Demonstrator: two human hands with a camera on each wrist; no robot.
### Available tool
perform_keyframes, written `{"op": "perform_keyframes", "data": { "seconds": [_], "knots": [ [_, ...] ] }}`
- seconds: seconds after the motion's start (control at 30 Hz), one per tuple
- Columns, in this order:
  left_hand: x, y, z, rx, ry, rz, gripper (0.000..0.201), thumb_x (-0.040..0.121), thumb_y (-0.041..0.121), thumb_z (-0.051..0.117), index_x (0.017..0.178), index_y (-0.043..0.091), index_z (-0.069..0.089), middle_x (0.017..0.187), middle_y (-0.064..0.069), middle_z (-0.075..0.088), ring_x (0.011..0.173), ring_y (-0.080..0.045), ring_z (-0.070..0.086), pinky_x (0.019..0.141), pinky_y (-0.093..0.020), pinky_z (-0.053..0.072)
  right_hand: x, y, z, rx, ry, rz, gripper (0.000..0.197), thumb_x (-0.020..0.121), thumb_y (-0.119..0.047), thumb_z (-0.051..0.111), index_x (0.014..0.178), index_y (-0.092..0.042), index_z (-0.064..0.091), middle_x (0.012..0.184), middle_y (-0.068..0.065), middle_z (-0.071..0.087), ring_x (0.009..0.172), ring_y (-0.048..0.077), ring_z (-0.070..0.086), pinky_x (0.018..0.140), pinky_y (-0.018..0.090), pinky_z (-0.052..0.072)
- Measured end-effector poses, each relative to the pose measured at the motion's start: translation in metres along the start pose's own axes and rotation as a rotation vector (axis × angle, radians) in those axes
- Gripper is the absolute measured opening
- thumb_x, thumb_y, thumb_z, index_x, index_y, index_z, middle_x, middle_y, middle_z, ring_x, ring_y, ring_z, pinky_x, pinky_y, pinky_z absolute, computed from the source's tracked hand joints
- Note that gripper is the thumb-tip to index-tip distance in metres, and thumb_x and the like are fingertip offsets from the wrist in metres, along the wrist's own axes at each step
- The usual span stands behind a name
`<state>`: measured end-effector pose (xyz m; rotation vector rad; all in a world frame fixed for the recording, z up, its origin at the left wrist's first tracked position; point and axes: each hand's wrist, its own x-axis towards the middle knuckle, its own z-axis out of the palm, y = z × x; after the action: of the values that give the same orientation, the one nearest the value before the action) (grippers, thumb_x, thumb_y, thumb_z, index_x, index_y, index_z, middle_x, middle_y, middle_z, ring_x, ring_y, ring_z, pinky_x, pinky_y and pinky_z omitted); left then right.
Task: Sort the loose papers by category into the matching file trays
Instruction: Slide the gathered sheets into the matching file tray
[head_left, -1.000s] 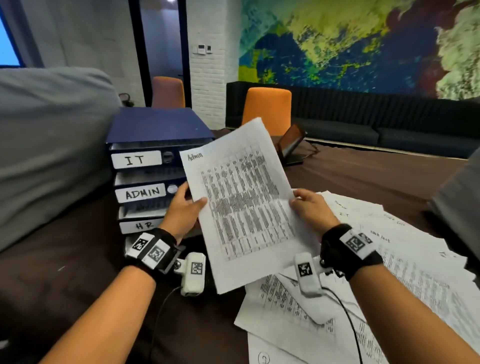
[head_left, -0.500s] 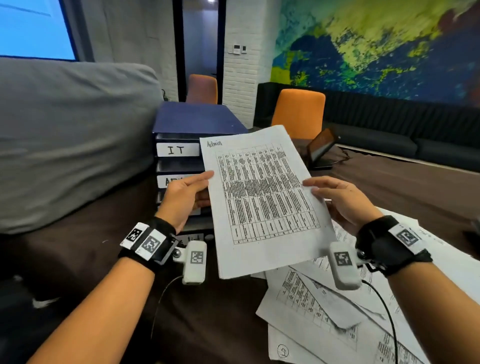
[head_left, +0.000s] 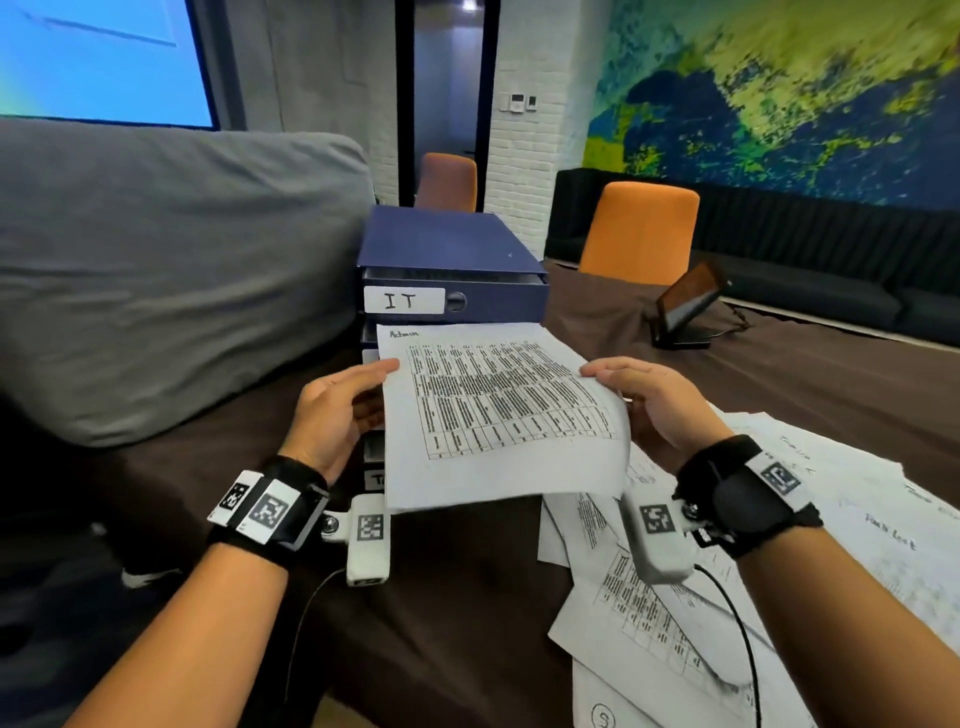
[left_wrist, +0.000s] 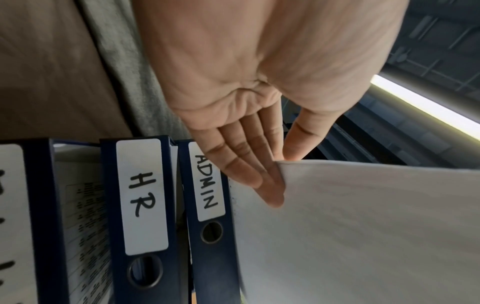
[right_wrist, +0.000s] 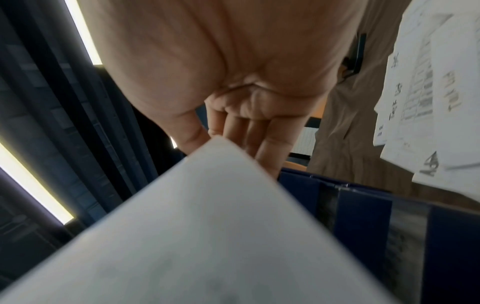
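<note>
A white sheet marked "Admin" (head_left: 498, 410), printed with a table, is held nearly flat in front of a stack of blue file trays (head_left: 452, 244). My left hand (head_left: 337, 410) pinches its left edge, thumb on top, fingers beneath (left_wrist: 265, 185). My right hand (head_left: 649, 400) pinches the right edge, thumb over the paper (right_wrist: 189, 137). The sheet's far edge reaches the slot just under the tray labelled IT (head_left: 404, 300). The left wrist view shows the ADMIN label (left_wrist: 207, 181) and HR label (left_wrist: 142, 197) beside the sheet (left_wrist: 363, 226).
Several loose printed papers (head_left: 675, 597) lie spread over the brown table (head_left: 467, 623) at the right. A grey cushion (head_left: 171, 270) stands at the left. A small tilted screen (head_left: 685, 306) sits on the far table side, with orange chairs (head_left: 639, 228) behind.
Both hands have tilted the Admin sheet from upright to nearly flat and moved it forward to the tray stack, where it now covers the ADMIN label.
</note>
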<state>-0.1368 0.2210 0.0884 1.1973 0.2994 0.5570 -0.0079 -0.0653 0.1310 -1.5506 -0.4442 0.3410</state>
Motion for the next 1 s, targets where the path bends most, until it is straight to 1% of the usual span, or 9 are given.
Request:
{"op": "perform_keyframes", "data": {
  "seconds": [0.1,0.17,0.27,0.43,0.57,0.77,0.83,0.9,1.0],
  "knots": [
    [0.009,-0.001,-0.006,-0.052,0.036,-0.012,0.017,0.095,0.01,0.061,0.099,0.009,0.077,0.105,-0.012,0.076,0.094,-0.023,0.071,0.102,-0.046,0.048,0.012,0.0,0.014,0.044,0.025,0.026,0.023,0.097,-0.008,0.05,0.094,-0.008,0.073,0.091,0.01,0.072,0.068,0.02,0.065,0.051,0.022,0.05],
    [0.017,-0.003,-0.008,-0.12,0.059,-0.013,0.024,0.096,0.017,0.061,0.117,0.011,0.072,0.111,-0.011,0.075,0.099,-0.022,0.071,0.101,-0.045,0.051,0.025,0.0,0.026,0.08,0.034,0.044,0.022,0.097,-0.01,0.051,0.099,-0.006,0.072,0.092,0.012,0.073,0.07,0.02,0.067,0.057,0.024,0.053],
    [0.023,-0.004,-0.011,-0.235,-0.007,-0.059,0.045,0.101,0.038,0.051,0.144,0.024,0.051,0.118,-0.009,0.072,0.099,-0.023,0.073,0.085,-0.04,0.06,0.048,0.003,0.041,0.14,0.058,0.074,0.024,0.098,-0.018,0.055,0.112,-0.004,0.068,0.106,0.017,0.074,0.084,0.026,0.069,0.085,0.043,0.056],
    [0.018,-0.011,-0.009,-0.112,-0.078,-0.115,0.057,0.099,0.061,0.039,0.145,0.028,0.045,0.117,-0.014,0.072,0.096,-0.034,0.074,0.068,-0.033,0.06,0.058,0.01,0.044,0.181,0.091,0.222,0.034,0.101,-0.046,0.05,0.115,-0.015,0.054,0.101,0.013,0.069,0.079,0.029,0.073,0.072,0.042,0.06],
    [0.016,-0.019,-0.005,-0.03,-0.059,-0.055,0.058,0.101,0.052,0.044,0.154,0.043,0.023,0.11,-0.013,0.075,0.086,-0.03,0.075,0.067,-0.033,0.06,0.054,0.022,0.035,0.039,0.124,0.229,0.036,0.1,-0.047,0.049,0.119,-0.017,0.053,0.1,0.014,0.071,0.077,0.03,0.073,0.06,0.033,0.057],
    [0.015,-0.028,0.024,0.14,0.055,0.171,0.034,0.098,0.017,0.062,0.132,0.018,0.056,0.097,-0.009,0.073,0.066,-0.015,0.072,0.058,-0.022,0.057,0.046,0.021,0.045,-0.123,0.229,0.019,0.013,0.097,-0.021,0.06,0.088,-0.011,0.06,0.072,0.01,0.064,0.055,0.02,0.06,0.054,0.026,0.046],
    [0.018,-0.031,0.037,0.247,0.039,0.259,0.028,0.097,0.016,0.063,0.125,0.018,0.065,0.108,-0.003,0.074,0.078,-0.012,0.073,0.068,-0.021,0.058,0.047,0.023,0.056,-0.207,0.227,-0.167,0.008,0.095,-0.014,0.062,0.09,-0.011,0.066,0.077,0.007,0.066,0.062,0.017,0.06,0.059,0.028,0.049],
    [0.026,-0.036,0.05,0.538,0.046,0.429,0.032,0.096,0.02,0.061,0.127,0.025,0.067,0.122,0.004,0.069,0.102,-0.011,0.067,0.092,-0.026,0.052,0.053,0.025,0.068,-0.458,0.182,-0.332,0.016,0.094,-0.016,0.062,0.108,-0.014,0.07,0.1,0.003,0.072,0.089,0.016,0.066,0.083,0.032,0.054],
    [0.04,-0.041,0.07,1.237,0.031,0.58,0.053,0.087,0.031,0.051,0.14,0.029,0.056,0.145,0.008,0.053,0.139,-0.017,0.039,0.121,-0.046,0.016,0.068,0.025,0.086,-0.963,-0.003,-0.34,0.05,0.092,-0.026,0.061,0.14,-0.017,0.051,0.143,0.003,0.054,0.133,0.02,0.048,0.11,0.041,0.039]
  ]
}}
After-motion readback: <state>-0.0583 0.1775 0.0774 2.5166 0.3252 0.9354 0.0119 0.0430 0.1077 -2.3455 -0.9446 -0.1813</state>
